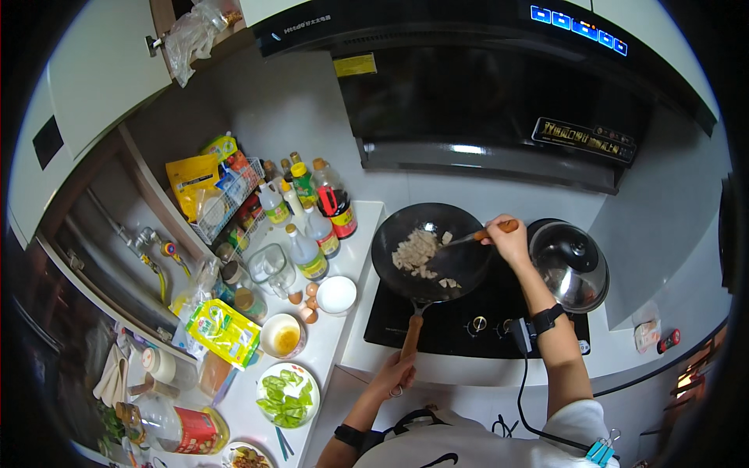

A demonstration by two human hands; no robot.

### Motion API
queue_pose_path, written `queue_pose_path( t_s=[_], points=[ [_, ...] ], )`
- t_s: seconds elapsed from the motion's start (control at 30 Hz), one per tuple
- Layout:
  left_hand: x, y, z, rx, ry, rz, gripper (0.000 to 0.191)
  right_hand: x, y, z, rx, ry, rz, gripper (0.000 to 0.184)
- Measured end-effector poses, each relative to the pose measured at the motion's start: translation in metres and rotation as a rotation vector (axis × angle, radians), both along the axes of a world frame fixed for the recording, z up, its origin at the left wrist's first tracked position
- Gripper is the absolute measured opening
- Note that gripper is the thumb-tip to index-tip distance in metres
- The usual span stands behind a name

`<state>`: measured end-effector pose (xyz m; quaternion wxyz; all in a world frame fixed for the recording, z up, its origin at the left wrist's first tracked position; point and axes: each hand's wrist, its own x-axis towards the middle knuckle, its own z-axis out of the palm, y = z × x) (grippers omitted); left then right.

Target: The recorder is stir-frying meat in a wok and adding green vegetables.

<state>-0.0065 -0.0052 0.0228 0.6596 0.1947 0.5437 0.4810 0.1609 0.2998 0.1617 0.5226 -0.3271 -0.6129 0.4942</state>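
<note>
A dark wok (468,275) sits over the left side of the black gas hob (433,336). My left hand (398,374) is closed around its wooden handle (413,334). In my right hand (507,237) is the wooden grip of a metal spatula (462,239), whose blade reaches into the wok beside pale chopped meat (416,251). A few loose pieces lie apart from the pile, nearer the wok's lower rim. To the right, a pan with a domed steel lid (562,275) stands on the other burner.
Sauce bottles (307,251), eggshells (308,315), a white bowl (336,294), a bowl with yellowish liquid (283,336) and a plate of green leaves (288,395) stand on the left counter. A range hood (485,105) spans above. A black cable (524,398) hangs from my right wrist.
</note>
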Motion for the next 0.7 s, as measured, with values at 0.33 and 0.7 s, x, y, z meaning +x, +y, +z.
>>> queue_pose_path(
  t_s=[0.33, 0.7],
  points=[
    [-0.001, -0.001, -0.013, -0.004, 0.007, 0.05, 0.032, 0.016, -0.049, 0.082, 0.397, -0.493, 0.069, 0.01],
    [0.004, -0.001, 0.009, -0.023, 0.018, 0.028, 0.032, -0.008, 0.035, 0.017, 0.044, -0.221, 0.08, 0.005]
  ],
)
